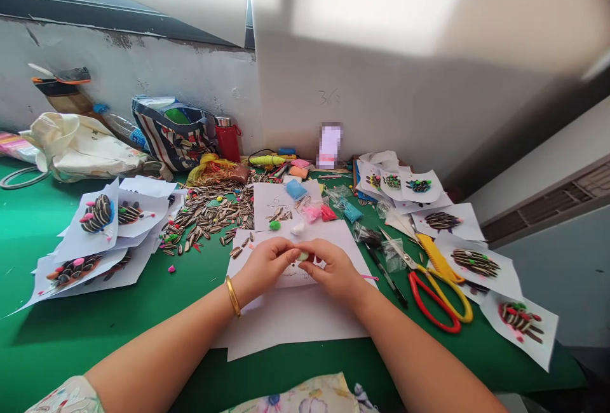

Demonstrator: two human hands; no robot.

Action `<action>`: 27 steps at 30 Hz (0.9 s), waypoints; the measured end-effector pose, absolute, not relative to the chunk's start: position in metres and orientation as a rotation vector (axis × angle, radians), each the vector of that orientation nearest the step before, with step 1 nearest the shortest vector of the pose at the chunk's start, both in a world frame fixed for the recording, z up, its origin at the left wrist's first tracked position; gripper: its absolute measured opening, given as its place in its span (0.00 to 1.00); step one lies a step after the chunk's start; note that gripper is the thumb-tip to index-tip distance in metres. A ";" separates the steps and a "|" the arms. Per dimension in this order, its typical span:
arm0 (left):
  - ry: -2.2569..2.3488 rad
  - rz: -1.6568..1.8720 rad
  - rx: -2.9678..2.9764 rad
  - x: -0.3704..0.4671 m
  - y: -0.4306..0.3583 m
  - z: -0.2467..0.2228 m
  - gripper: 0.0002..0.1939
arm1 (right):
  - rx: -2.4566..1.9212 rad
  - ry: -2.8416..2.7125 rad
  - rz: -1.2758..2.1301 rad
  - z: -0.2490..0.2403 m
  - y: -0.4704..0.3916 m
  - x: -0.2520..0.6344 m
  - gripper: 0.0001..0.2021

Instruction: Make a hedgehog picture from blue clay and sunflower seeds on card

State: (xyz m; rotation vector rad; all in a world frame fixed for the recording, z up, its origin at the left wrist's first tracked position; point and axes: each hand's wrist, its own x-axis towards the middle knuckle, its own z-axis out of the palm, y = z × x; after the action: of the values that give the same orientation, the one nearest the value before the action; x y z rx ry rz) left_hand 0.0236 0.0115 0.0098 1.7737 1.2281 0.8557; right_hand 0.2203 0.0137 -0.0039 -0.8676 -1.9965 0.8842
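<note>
Above the white paper [352,318], my left hand [267,264] and my right hand [336,268] meet at the fingertips. Both pinch a small pale lump of modelling clay [303,256], partly hidden by the fingers. Under them lies a sheet with a line drawing [295,281], mostly covered by my hands. Just beyond sit a green clay lump [275,225], a white clay lump [298,229], pink clay [311,213] and red clay [328,212]. A few striped sunflower seeds [237,251] lie near my left hand.
A large heap of sunflower seeds [214,213] spreads at the back left. Sheets with seed-covered figures lie left [98,219] and right [474,262]. Red-and-yellow scissors [436,298] and a black pen [388,278] are at right. Bags [90,146] and a red flask [227,140] stand behind.
</note>
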 end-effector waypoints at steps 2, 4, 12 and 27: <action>1.217 0.848 1.763 0.024 0.012 0.009 0.18 | -0.880 -1.980 0.858 -0.003 0.013 0.219 0.11; 1.201 0.857 1.768 0.024 0.012 0.008 0.17 | -0.931 -1.926 0.837 -0.003 0.013 0.219 0.07; 1.206 0.860 1.947 0.024 0.009 0.003 0.13 | -0.971 -1.962 0.845 -0.005 0.013 0.218 0.04; 1.222 0.796 2.105 0.024 0.008 0.002 0.19 | -0.958 -2.060 0.716 0.000 0.012 0.219 0.03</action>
State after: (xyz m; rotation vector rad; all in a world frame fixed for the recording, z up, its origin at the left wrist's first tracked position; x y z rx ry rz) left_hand 0.0244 0.0082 0.0018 2.1053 1.2219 0.7959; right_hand 0.2187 0.0119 -0.0003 -0.9576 -2.0600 0.7157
